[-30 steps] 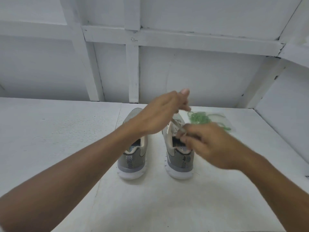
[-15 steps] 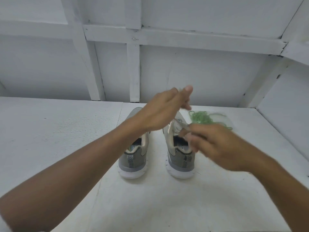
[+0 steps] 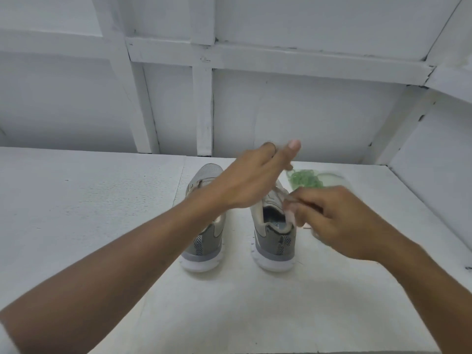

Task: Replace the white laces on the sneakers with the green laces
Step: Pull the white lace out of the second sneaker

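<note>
My right hand [image 3: 339,221] pinches the white lace [image 3: 278,193] at the right shoe [image 3: 274,241], my left hand [image 3: 255,180] above its toe I cannot read, and the green laces [image 3: 304,178] lie just beyond, near the far edge of the table [image 3: 102,200].

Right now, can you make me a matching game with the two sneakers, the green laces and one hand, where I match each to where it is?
Things:
1 green laces
2 left sneaker
3 right sneaker
4 left hand

Places:
A the right hand curls its fingers at its opening
B held above the right sneaker's front
C partly hidden by the left forearm
D bunched on the table, beyond the right sneaker

Pairs: 1-D, 2-C, 3-A, 4-B.
</note>
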